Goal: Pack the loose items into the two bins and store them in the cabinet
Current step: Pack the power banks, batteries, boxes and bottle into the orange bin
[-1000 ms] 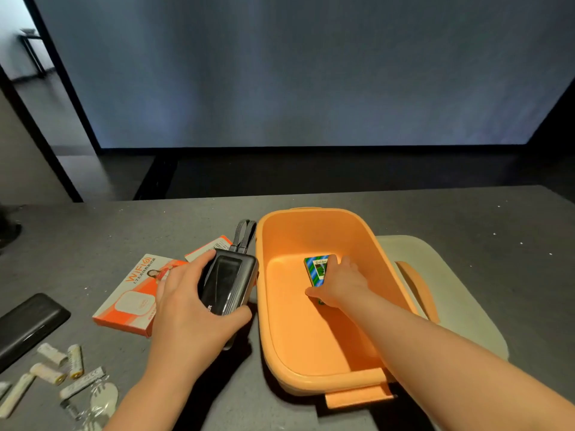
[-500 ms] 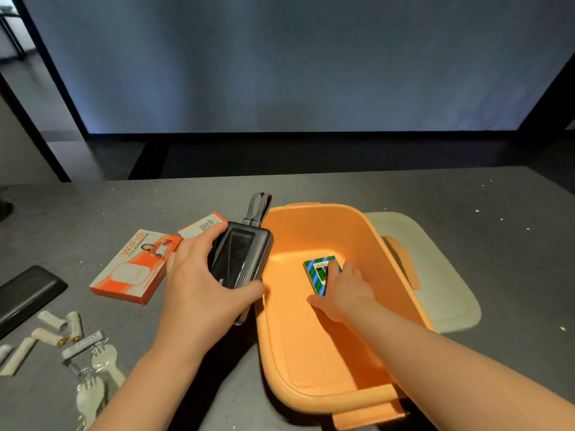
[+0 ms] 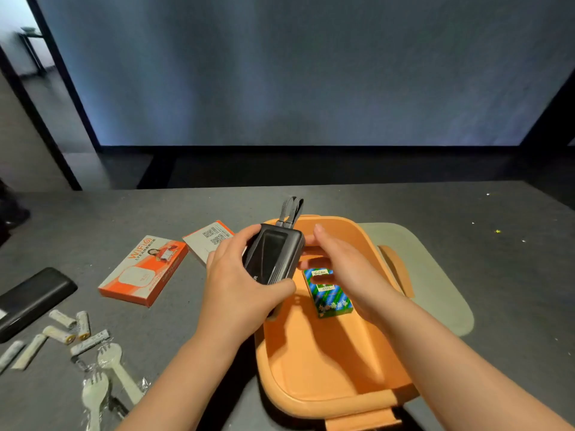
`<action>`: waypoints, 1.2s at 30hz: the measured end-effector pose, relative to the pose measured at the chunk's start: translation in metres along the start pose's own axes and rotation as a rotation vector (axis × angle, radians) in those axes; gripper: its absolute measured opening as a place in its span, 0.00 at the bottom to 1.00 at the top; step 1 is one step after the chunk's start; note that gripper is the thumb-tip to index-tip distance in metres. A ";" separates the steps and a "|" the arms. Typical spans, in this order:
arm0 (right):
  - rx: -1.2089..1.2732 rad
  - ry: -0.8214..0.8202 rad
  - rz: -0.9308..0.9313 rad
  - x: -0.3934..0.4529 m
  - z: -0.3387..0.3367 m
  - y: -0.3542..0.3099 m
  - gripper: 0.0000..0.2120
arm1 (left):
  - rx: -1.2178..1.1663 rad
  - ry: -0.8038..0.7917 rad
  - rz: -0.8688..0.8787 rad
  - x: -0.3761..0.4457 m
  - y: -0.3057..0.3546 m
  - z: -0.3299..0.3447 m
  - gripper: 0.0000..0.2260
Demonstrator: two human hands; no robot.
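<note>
Over the grey table (image 3: pixel 404 206) the orange bin (image 3: pixel 329 396) is being loaded, with only a green-and-blue packet (image 3: pixel 331 295) lying on its floor. A black power bank (image 3: pixel 271 255) is gripped by the left hand (image 3: pixel 245 286) above the bin's near-left rim, while the right hand (image 3: pixel 345 269) is held beside it, fingers straight and holding nothing. Lowering it beside the packet is judged to be what is called for next.

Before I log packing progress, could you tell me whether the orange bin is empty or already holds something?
Not empty: a green-and-blue box lies flat on the floor of the orange bin; the rest of the floor looks bare.
</note>
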State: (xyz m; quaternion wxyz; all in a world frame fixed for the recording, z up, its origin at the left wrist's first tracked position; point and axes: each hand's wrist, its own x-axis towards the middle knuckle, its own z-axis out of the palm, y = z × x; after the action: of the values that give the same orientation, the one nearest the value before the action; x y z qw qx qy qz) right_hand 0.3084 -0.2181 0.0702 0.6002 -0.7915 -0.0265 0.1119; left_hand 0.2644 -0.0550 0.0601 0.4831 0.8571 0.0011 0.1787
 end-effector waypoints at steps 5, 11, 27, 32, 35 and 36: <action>0.214 0.063 0.011 -0.025 0.004 -0.006 0.14 | -0.020 -0.042 0.052 -0.003 0.015 0.016 0.39; 0.262 0.047 -0.004 -0.029 -0.021 -0.001 0.09 | -0.267 -0.233 -0.153 -0.008 0.004 0.009 0.31; -0.218 0.201 0.164 -0.003 -0.005 0.009 0.35 | 0.215 -0.188 0.057 -0.026 -0.009 0.019 0.29; -0.625 0.149 0.297 0.018 -0.018 0.033 0.37 | 0.297 -0.265 -0.001 -0.031 -0.034 0.002 0.34; -0.828 0.070 0.383 0.030 -0.013 0.042 0.42 | 0.233 -0.273 -0.010 -0.036 -0.040 0.006 0.31; -0.891 0.046 0.399 0.033 -0.010 0.045 0.43 | 0.219 -0.264 -0.012 -0.037 -0.040 0.007 0.30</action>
State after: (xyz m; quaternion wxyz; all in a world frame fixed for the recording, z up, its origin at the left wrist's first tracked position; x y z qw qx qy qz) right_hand 0.3389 -0.2339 0.0252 0.1703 -0.9634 0.0934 0.1850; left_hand 0.2387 -0.0459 0.0121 0.3838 0.9206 -0.0378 0.0607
